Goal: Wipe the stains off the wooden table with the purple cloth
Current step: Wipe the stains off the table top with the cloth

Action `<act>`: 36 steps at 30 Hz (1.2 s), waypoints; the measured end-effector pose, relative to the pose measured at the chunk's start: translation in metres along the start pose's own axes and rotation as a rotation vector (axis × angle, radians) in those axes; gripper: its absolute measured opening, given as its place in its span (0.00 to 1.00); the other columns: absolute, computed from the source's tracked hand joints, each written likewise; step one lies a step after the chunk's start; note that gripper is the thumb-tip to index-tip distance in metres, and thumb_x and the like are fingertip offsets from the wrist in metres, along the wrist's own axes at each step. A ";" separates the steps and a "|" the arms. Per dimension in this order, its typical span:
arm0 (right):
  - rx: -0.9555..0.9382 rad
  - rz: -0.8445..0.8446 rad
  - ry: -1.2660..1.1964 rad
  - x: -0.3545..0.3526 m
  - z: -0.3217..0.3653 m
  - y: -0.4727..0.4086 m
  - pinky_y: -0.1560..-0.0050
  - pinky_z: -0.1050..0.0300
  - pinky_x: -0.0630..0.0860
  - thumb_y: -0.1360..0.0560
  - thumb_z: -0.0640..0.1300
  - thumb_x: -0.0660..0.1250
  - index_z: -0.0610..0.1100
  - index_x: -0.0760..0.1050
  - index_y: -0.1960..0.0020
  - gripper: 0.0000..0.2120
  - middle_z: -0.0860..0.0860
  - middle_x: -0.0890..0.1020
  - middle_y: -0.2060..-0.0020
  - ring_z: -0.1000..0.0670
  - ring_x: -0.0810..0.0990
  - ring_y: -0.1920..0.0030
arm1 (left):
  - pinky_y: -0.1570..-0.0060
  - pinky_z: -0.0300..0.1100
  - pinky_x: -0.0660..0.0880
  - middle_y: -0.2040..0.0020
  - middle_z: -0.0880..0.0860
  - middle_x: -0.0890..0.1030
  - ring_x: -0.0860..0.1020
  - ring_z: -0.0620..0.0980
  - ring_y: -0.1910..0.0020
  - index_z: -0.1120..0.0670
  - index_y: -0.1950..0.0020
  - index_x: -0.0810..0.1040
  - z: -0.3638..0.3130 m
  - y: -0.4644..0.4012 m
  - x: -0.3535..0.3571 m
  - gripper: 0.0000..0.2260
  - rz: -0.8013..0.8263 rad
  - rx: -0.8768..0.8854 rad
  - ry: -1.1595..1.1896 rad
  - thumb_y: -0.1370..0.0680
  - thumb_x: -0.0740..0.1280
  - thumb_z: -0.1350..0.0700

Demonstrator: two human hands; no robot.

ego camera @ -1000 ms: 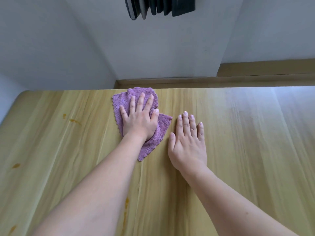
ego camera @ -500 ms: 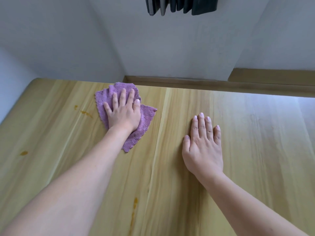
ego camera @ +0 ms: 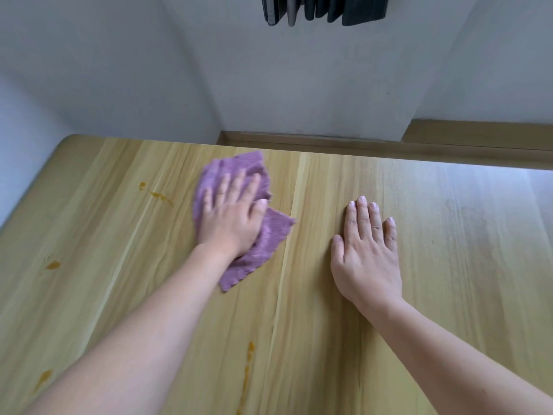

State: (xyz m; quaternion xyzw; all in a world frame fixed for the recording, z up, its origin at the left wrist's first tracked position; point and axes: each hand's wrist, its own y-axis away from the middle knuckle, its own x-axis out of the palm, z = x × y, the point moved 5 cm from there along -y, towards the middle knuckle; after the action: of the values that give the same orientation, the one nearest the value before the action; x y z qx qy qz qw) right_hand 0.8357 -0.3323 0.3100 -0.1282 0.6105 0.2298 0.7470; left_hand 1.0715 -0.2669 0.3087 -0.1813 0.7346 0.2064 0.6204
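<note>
The purple cloth (ego camera: pixel 270 239) lies crumpled on the wooden table (ego camera: pixel 449 265) near its far edge. My left hand (ego camera: pixel 232 217) presses flat on the cloth with straight fingers, slightly blurred. My right hand (ego camera: pixel 366 250) rests flat on the bare wood to the right of the cloth, fingers together. Orange-brown stains show on the wood: a streak (ego camera: pixel 160 196) just left of the cloth, a spot (ego camera: pixel 53 265) at the left, a smear (ego camera: pixel 43 378) at the near left, and a long drip (ego camera: pixel 247 366) between my forearms.
Past the table's far edge a white wall stands with a wooden skirting board (ego camera: pixel 329 143). Dark flat objects (ego camera: pixel 324 9) hang at the top of the view. The table's rounded left corner (ego camera: pixel 70 139) lies at the far left.
My left hand has slid the cloth leftward along the far edge, closer to the streak stain. My right hand has stayed flat on the wood, and the gap between the hands has widened.
</note>
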 end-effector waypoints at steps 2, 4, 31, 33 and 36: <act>-0.002 -0.008 -0.004 -0.001 0.001 -0.001 0.24 0.47 0.35 0.21 0.54 0.39 0.45 0.38 0.21 0.31 0.50 0.39 0.22 0.52 0.33 0.23 | 0.25 0.56 0.38 0.19 0.46 0.45 0.41 0.48 0.21 0.41 0.21 0.45 0.025 0.019 0.000 0.30 -0.007 -0.105 -0.004 0.22 0.39 0.35; 0.002 -0.010 0.000 -0.001 0.000 -0.002 0.24 0.47 0.35 0.21 0.54 0.39 0.45 0.38 0.21 0.31 0.50 0.39 0.22 0.52 0.33 0.23 | 0.25 0.58 0.38 0.19 0.47 0.45 0.41 0.50 0.21 0.43 0.20 0.45 0.024 0.029 0.002 0.32 -0.026 -0.130 -0.018 0.23 0.40 0.33; 0.029 0.036 0.060 0.006 -0.013 0.095 0.24 0.46 0.36 0.22 0.55 0.35 0.45 0.40 0.21 0.31 0.51 0.40 0.22 0.52 0.34 0.23 | 0.26 0.62 0.37 0.19 0.48 0.47 0.44 0.54 0.21 0.47 0.20 0.49 -0.126 0.081 0.023 0.28 0.034 0.182 0.020 0.20 0.43 0.41; 0.021 0.027 0.057 0.004 -0.013 0.095 0.24 0.47 0.36 0.22 0.55 0.36 0.45 0.42 0.21 0.32 0.51 0.42 0.22 0.52 0.35 0.23 | 0.25 0.58 0.38 0.19 0.47 0.48 0.44 0.51 0.21 0.46 0.20 0.50 -0.124 0.081 0.022 0.28 0.061 0.271 -0.019 0.20 0.45 0.42; 0.024 0.018 0.038 0.005 -0.014 0.093 0.24 0.48 0.35 0.22 0.55 0.38 0.45 0.42 0.21 0.31 0.51 0.42 0.21 0.54 0.34 0.24 | 0.24 0.55 0.40 0.19 0.47 0.49 0.45 0.49 0.21 0.43 0.20 0.51 -0.067 0.085 0.016 0.27 0.041 0.245 -0.043 0.20 0.47 0.41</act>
State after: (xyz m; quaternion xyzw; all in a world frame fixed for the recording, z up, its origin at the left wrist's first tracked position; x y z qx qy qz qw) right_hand 0.7776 -0.2579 0.3102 -0.1178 0.6284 0.2268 0.7347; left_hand 0.9683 -0.2305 0.3097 -0.0846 0.7445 0.1314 0.6491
